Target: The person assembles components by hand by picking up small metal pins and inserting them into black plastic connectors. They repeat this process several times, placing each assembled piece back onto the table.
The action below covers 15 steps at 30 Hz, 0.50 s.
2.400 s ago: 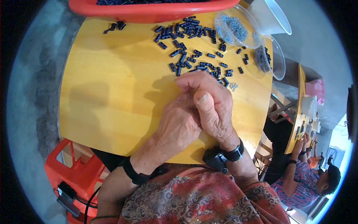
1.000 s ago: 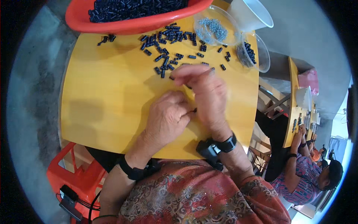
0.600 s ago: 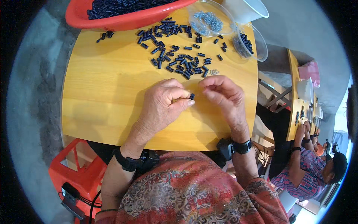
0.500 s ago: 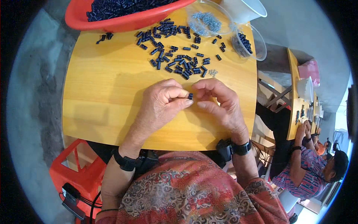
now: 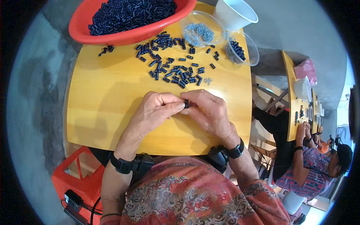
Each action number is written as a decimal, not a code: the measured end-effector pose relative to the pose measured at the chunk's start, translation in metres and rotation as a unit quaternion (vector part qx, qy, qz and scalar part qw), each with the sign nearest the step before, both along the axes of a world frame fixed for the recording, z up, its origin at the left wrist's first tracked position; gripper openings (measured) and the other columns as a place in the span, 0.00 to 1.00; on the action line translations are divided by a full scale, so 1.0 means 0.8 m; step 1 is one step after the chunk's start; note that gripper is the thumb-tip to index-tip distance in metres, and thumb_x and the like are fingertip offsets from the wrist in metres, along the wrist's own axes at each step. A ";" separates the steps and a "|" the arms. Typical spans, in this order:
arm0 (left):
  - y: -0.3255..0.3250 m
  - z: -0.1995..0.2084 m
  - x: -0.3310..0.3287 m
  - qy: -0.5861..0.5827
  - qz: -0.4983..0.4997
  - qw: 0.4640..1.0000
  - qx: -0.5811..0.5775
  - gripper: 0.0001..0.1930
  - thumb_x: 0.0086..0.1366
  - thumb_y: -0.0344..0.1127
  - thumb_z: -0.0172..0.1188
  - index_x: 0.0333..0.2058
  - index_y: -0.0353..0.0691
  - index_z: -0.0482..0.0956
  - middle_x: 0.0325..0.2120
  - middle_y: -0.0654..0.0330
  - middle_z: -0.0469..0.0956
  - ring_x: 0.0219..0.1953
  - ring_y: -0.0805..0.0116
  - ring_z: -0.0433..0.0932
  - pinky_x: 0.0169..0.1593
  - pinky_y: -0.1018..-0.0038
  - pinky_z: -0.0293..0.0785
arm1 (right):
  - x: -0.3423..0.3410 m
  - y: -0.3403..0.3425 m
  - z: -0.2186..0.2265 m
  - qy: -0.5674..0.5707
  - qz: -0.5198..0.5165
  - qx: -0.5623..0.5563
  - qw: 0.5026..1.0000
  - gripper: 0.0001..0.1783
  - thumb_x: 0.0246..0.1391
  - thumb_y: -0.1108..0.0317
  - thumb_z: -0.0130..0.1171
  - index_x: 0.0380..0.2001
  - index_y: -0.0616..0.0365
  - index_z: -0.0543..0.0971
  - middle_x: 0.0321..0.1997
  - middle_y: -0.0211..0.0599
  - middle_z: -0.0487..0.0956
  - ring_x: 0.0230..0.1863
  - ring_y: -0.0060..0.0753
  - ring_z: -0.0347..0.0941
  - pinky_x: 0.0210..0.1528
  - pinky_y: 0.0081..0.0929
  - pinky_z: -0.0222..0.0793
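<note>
My left hand (image 5: pixel 155 108) pinches a small black cylindrical plastic piece (image 5: pixel 186 104) between thumb and forefinger, above the near half of the table. My right hand (image 5: pixel 208 110) closes on the piece from the other side, its thumb and forefinger meeting the left fingertips. Anything else between those fingers is hidden. Just beyond both hands lies a loose spread of similar black pieces (image 5: pixel 182 75). A little pile of small silver screws (image 5: pixel 207 80) sits at the right end of that spread.
A red basin (image 5: pixel 131 32) heaped with black pieces stands at the far left of the yellow table (image 5: pixel 97 97). Far right are a clear tub (image 5: pixel 204 33) of silvery bits, another clear tub (image 5: pixel 240 48) with black pieces, and a white bucket (image 5: pixel 235 17). A co-worker (image 5: pixel 311 165) sits rightward.
My right hand has moved in and closed onto the black piece, where its fingers were apart before. The view has shifted, showing more of the basin and tubs.
</note>
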<state>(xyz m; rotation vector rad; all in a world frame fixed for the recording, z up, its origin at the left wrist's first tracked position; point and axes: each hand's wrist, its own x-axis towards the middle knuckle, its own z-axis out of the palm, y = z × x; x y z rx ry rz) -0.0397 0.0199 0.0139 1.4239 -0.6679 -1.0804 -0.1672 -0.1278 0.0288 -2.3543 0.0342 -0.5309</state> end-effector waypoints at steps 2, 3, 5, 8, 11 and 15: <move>-0.002 -0.008 0.002 -0.011 -0.002 1.000 -0.008 0.11 0.62 0.37 0.61 0.32 0.34 0.84 0.22 0.68 0.79 0.25 0.82 0.71 0.29 0.81 0.68 | 0.002 -0.002 -0.004 -0.017 -0.001 0.067 0.998 0.17 0.44 0.71 0.69 0.40 0.62 0.79 0.35 0.40 0.80 0.34 0.36 0.79 0.35 0.28 0.76; -0.003 -0.010 0.003 -0.023 -0.002 1.000 -0.018 0.12 0.63 0.39 0.60 0.32 0.34 0.84 0.22 0.68 0.79 0.25 0.82 0.71 0.29 0.81 0.68 | 0.003 -0.003 -0.005 -0.016 -0.002 0.070 0.997 0.17 0.44 0.71 0.69 0.40 0.62 0.79 0.35 0.40 0.80 0.34 0.36 0.79 0.35 0.28 0.76; -0.003 -0.008 0.002 -0.019 0.005 1.000 -0.016 0.13 0.63 0.40 0.60 0.33 0.34 0.84 0.22 0.68 0.78 0.25 0.82 0.71 0.29 0.81 0.68 | 0.003 -0.005 -0.006 0.026 -0.019 0.141 0.990 0.17 0.47 0.71 0.69 0.41 0.63 0.79 0.36 0.39 0.80 0.35 0.30 0.79 0.36 0.25 0.76; -0.006 -0.004 0.003 -0.014 0.011 1.000 -0.017 0.14 0.63 0.41 0.60 0.34 0.35 0.84 0.22 0.68 0.78 0.25 0.82 0.71 0.29 0.81 0.69 | 0.003 -0.008 -0.010 0.030 -0.021 0.176 0.984 0.17 0.48 0.70 0.68 0.42 0.63 0.79 0.37 0.38 0.80 0.36 0.27 0.79 0.37 0.23 0.76; -0.006 -0.002 0.004 -0.013 0.009 1.000 -0.004 0.14 0.63 0.42 0.60 0.35 0.35 0.84 0.22 0.68 0.77 0.25 0.82 0.71 0.29 0.81 0.69 | 0.004 -0.007 -0.014 0.031 -0.022 0.204 0.978 0.17 0.48 0.69 0.68 0.42 0.63 0.79 0.38 0.38 0.79 0.36 0.26 0.79 0.38 0.22 0.76; -0.006 -0.007 0.004 -0.015 0.015 1.000 0.003 0.14 0.63 0.42 0.61 0.34 0.35 0.84 0.21 0.67 0.78 0.24 0.82 0.71 0.28 0.82 0.68 | 0.007 -0.005 -0.020 0.029 -0.016 0.221 0.975 0.17 0.48 0.70 0.68 0.42 0.63 0.79 0.37 0.38 0.79 0.35 0.25 0.78 0.38 0.22 0.75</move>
